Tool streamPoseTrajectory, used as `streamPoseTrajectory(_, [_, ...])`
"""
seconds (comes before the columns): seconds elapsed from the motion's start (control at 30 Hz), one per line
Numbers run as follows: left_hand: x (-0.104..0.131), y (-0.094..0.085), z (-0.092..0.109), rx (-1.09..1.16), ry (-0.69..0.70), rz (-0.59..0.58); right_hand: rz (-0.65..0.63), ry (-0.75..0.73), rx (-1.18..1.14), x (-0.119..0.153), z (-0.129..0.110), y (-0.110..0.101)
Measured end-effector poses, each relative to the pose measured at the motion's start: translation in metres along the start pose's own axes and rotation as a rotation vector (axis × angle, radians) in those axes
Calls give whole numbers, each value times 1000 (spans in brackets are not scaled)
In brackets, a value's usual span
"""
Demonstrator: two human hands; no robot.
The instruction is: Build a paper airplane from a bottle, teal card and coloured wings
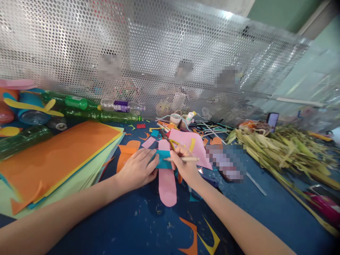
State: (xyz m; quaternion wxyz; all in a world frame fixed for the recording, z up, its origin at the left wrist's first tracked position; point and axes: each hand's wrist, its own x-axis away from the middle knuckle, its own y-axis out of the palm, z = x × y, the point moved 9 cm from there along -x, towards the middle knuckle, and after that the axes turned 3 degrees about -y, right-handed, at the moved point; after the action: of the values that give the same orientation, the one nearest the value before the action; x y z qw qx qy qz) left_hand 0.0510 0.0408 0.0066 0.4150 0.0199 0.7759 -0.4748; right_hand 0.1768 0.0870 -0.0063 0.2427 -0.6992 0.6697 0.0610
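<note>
A small blue piece of foam or paper (pixel 164 156) lies across a long pink strip with a rounded end (pixel 167 189). My left hand (pixel 140 166) presses on the left edge of the blue piece, its fingers together. My right hand (pixel 184 164) grips a light wooden pencil (pixel 190 159), whose tip points left and touches or nearly touches the blue piece. Just left of the pink strip, an orange cut piece (pixel 126 152) is partly behind my left hand.
Orange sheets (pixel 66 152) are stacked at left, with plastic bottles (pixel 114 116) behind. A pink sheet (pixel 203 150), dry husks (pixel 287 148) and a pink object (pixel 324 207) lie rightward. Orange scraps (pixel 193 235) lie in front. People show through a perforated metal screen (pixel 148 46).
</note>
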Motion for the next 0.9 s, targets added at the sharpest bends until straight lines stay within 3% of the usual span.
streamPoseTrajectory(0.9, [0, -4, 3, -60, 17, 57, 24, -34, -12, -1, 1, -5])
